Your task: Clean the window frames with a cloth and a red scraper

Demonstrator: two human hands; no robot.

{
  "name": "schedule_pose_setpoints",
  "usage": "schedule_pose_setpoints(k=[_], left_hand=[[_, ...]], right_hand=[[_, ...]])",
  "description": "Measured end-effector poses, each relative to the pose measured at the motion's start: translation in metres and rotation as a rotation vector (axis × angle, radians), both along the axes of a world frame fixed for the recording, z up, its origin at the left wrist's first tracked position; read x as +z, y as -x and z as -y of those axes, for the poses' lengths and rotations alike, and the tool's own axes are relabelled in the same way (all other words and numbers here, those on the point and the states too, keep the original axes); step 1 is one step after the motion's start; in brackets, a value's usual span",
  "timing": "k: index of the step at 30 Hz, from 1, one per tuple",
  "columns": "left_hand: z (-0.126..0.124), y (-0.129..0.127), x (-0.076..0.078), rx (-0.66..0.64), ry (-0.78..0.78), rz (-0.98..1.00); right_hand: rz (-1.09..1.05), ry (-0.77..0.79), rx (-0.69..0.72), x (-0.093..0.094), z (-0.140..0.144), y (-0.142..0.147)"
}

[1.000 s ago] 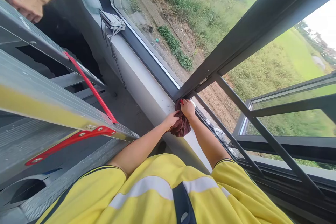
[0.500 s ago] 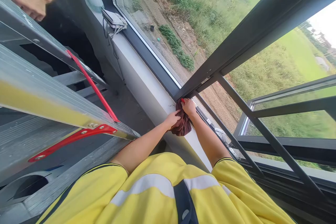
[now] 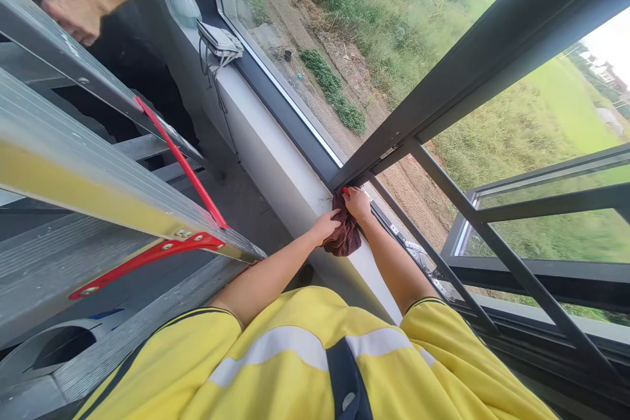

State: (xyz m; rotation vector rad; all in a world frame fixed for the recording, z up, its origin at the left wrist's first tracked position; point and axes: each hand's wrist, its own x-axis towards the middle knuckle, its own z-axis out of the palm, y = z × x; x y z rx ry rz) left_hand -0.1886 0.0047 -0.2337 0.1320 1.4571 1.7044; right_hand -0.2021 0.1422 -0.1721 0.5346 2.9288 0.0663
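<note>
A crumpled dark brown cloth (image 3: pixel 347 241) lies bunched on the white window sill (image 3: pixel 371 266), against the foot of the dark window post (image 3: pixel 384 138). My left hand (image 3: pixel 325 226) is closed on the cloth's left side. On its upper right my right hand (image 3: pixel 358 203) presses the cloth into the corner by the frame. A small red piece (image 3: pixel 346 191) shows at my right fingers; most of it is hidden, and its kind cannot be made out.
An aluminium ladder (image 3: pixel 108 164) with red braces (image 3: pixel 182 164) stands close on my left. Farther along the sill are a spray bottle (image 3: pixel 184 3) and folded cloths (image 3: pixel 221 41). Another person's hand (image 3: pixel 73 13) is beyond the ladder. Dark bars (image 3: pixel 457 200) cross the opening at right.
The view has shifted slightly, so the ladder, bottle and sill sit a little farther right. Both my hands remain on the cloth in the same corner.
</note>
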Motion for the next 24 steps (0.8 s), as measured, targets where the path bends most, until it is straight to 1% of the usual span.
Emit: schedule_pose_setpoints(k=[3, 7, 12, 15, 18, 21, 23, 24], left_hand=[[0.0, 0.001, -0.002, 0.012, 0.004, -0.005], [0.001, 0.001, -0.002, 0.008, 0.004, -0.008], [0.002, 0.001, -0.004, 0.004, 0.022, -0.017], [0.005, 0.001, -0.003, 0.001, 0.032, -0.031], [0.012, -0.002, 0.002, -0.003, 0.046, -0.046], [0.027, -0.004, 0.006, 0.008, 0.07, -0.057], [0.04, -0.003, 0.008, 0.046, 0.102, -0.07], [0.047, -0.002, 0.009, 0.074, 0.127, -0.081]], right_hand=[[-0.018, -0.005, 0.007, 0.0, 0.001, 0.001], [0.038, 0.019, -0.009, 0.002, -0.001, 0.002], [-0.022, 0.014, -0.003, 0.001, 0.004, 0.004], [0.037, 0.025, -0.02, 0.003, 0.002, 0.004], [0.103, 0.053, -0.056, 0.015, -0.005, -0.004], [0.088, 0.116, -0.088, 0.035, -0.008, -0.023], [0.064, 0.219, -0.117, 0.051, -0.006, -0.038], [0.062, 0.299, -0.14, 0.058, -0.005, -0.045]])
